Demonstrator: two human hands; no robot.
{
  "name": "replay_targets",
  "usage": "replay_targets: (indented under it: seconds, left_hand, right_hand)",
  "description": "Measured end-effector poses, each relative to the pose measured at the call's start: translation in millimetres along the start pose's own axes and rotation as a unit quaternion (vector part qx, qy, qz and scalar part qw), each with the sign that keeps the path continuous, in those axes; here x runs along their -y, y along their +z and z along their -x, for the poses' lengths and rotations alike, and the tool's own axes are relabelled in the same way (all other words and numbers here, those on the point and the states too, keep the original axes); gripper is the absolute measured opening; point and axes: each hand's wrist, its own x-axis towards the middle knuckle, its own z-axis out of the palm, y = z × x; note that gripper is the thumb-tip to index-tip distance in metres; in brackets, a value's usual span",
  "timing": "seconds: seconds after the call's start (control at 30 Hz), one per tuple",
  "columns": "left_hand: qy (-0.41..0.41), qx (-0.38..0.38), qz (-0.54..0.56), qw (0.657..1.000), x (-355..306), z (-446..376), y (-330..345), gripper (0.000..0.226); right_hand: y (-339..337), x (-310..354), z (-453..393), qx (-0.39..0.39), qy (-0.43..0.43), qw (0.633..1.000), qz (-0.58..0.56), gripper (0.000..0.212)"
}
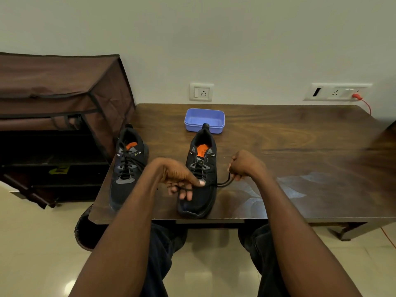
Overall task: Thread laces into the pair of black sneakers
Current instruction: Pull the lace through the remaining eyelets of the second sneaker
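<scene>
Two black sneakers with orange insoles stand on the dark wooden table (278, 142), toes toward me. The left sneaker (128, 168) has its black lace threaded and lying loose over the tongue. Around the right sneaker (201, 168) are both my hands. My left hand (182, 179) lies over its lower eyelets, fingers curled and pinching one strand of the black lace (224, 183). On the shoe's right side, my right hand (244, 166) grips the other lace end and holds it taut away from the shoe. The lower lacing is partly hidden by my left hand.
A blue plastic tray (204, 120) stands behind the right sneaker. At the left a brown fabric shoe rack (60, 103) presses against the table. Wall sockets and a red cable (364, 101) are at the back. My knees are under the table's front edge.
</scene>
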Motion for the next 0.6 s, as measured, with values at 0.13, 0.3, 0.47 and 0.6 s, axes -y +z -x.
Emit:
replay_targets:
  seconds: [0.13, 0.3, 0.47, 0.6]
  left_hand:
    - [-0.057, -0.252, 0.066, 0.964, 10.2, -5.9, -15.5, 0.043]
    - [-0.087, -0.402, 0.042, 0.911, 13.7, -5.6, -19.3, 0.027]
    - [-0.129, -0.432, -0.075, 0.890, 1.6, -5.4, -6.5, 0.008]
    - [-0.107, -0.479, -0.124, 0.862, -2.7, -4.5, -3.9, 0.019]
  right_hand:
    - [-2.2, -1.2, 1.6, 0.027, -0.002, 1.000, -0.005, 0.018]
    - [5.1, 4.7, 2.7, 0.089, -0.005, 0.996, 0.017, 0.015]
    - [17.5, 15.6, -1.9, -0.041, -0.048, 0.996, -0.055, 0.011]
    - [29.0, 24.0, -9.3, -0.059, -0.057, 0.995, -0.055, 0.032]
